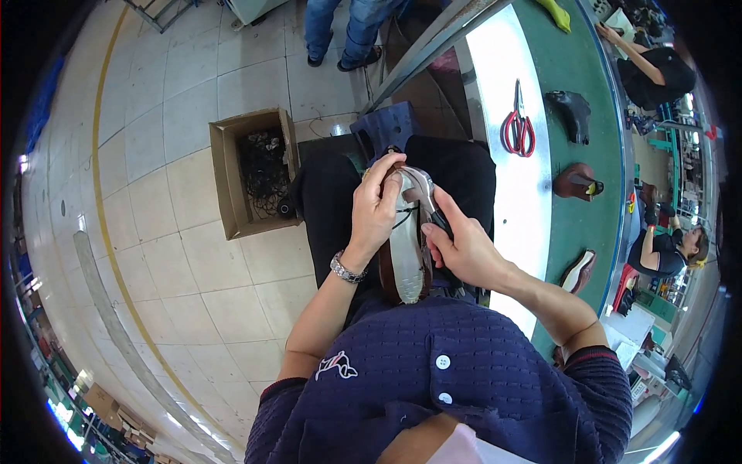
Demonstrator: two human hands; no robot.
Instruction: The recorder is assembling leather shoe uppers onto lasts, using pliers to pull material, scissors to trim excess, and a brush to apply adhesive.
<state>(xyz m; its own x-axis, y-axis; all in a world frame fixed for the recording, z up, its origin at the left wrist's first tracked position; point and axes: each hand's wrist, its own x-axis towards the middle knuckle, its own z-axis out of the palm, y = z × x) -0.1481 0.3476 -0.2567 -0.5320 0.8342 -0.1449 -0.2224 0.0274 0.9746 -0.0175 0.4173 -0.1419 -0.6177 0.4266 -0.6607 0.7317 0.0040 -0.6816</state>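
Observation:
A brown shoe (406,263) rests sole up over my lap, its pale underside facing me. My left hand (374,209) is wrapped round the far end of it, thumb pressed on the sole. In my right hand (468,249) is a pair of pincers (420,182) with a curved metal head and dark handles. The head of the pincers lies against the shoe's edge, close to my left fingertips. A thin dark strand crosses the sole beside the tool. What the jaws bite on is hidden.
A cardboard box (224,174) of dark, stringy scraps stands left of my legs. Right, red-handled scissors (519,131) lie on a white ledge. Beyond runs a green belt (532,22) with a black shoe form (573,116) and brown shoe (577,182). People work past the belt.

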